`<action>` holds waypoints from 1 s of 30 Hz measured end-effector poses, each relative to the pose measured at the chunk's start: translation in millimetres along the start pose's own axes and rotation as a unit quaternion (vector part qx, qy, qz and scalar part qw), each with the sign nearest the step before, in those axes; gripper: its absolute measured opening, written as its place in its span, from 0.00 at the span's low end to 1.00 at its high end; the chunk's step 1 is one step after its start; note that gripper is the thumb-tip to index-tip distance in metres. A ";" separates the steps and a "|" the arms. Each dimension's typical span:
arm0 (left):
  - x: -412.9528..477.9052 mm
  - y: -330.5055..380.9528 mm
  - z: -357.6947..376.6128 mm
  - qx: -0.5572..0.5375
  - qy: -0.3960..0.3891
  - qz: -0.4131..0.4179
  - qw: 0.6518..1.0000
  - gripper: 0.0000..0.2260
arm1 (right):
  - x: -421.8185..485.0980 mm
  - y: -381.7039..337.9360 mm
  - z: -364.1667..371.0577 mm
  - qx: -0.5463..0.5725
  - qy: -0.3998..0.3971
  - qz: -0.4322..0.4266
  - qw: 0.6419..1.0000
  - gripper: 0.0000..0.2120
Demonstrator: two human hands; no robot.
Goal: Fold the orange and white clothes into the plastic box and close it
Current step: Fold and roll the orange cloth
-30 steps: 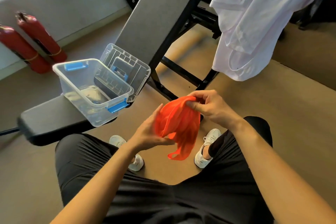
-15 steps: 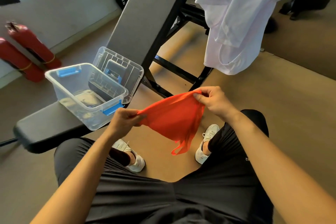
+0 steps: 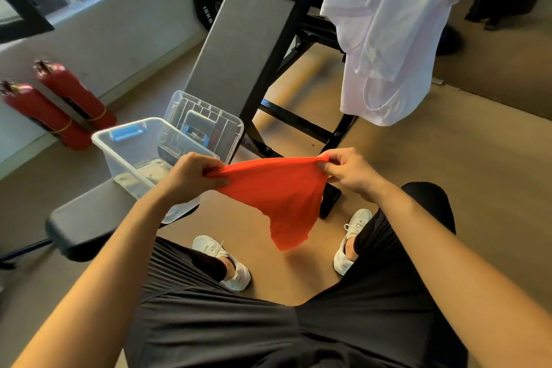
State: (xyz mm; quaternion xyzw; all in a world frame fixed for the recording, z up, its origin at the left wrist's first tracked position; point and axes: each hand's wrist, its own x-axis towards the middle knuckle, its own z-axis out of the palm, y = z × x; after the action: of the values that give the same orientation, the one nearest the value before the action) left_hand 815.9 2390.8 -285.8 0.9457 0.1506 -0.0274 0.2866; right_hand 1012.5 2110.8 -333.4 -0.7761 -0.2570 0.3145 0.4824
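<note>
An orange cloth (image 3: 280,197) is stretched in the air over my knees. My left hand (image 3: 191,176) grips its left top corner and my right hand (image 3: 349,169) pinches its right top corner; the rest hangs down in a point. The clear plastic box (image 3: 125,158) with blue latches stands open on the black bench seat, just behind my left hand. Its clear lid (image 3: 206,122) leans upright against the bench back. A white garment (image 3: 388,33) hangs from the frame at the upper right.
The grey inclined bench back (image 3: 239,51) and its black frame (image 3: 301,125) rise ahead. Two red fire extinguishers (image 3: 56,107) lie by the wall at left. A black weight plate (image 3: 209,0) leans on the wall. My white shoes (image 3: 227,263) rest on the tan floor.
My hands have moved apart and pulled the bunched orange cloth out flat between them. The left hand has shifted left toward the box.
</note>
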 end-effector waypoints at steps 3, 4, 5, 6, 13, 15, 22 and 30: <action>-4.0 0.3 -1.9 -0.084 0.021 -0.047 0.995 0.02 | 2.0 4.6 -1.7 0.010 0.041 -0.006 0.999 0.06; -5.4 0.6 -1.5 -0.152 0.028 -0.068 0.986 0.03 | 2.8 3.5 -1.3 0.028 0.055 -0.009 0.998 0.06; -6.7 2.3 -1.3 -0.222 0.038 -0.087 0.970 0.04 | 3.4 1.3 -0.5 0.051 0.071 -0.014 0.996 0.05; -7.4 4.0 -1.1 -0.277 0.052 -0.104 0.954 0.06 | 3.9 -2.3 1.0 0.071 0.090 -0.019 0.993 0.05; 8.8 45.7 -2.7 -0.416 0.119 -0.189 0.882 0.05 | 18.4 -8.4 22.0 0.094 0.210 0.005 0.973 0.03; 15.8 59.5 -6.5 -0.463 0.131 -0.195 0.855 0.04 | 14.5 -7.8 32.8 0.082 0.211 -0.002 0.974 0.02; 33.0 87.4 -3.5 -0.537 0.130 -0.210 0.807 0.05 | -12.6 -14.9 70.0 0.179 0.197 -0.006 0.964 0.06; 35.1 106.0 11.2 -0.564 0.124 -0.232 0.783 0.06 | -22.1 -40.8 101.1 0.167 0.143 -0.067 0.973 0.20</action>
State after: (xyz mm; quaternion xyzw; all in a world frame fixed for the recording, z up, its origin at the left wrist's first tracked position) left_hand 881.6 2310.2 -243.4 0.5473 0.3880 0.1142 0.7327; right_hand 919.4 2171.0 -325.0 -0.7025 -0.1808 0.2052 0.6570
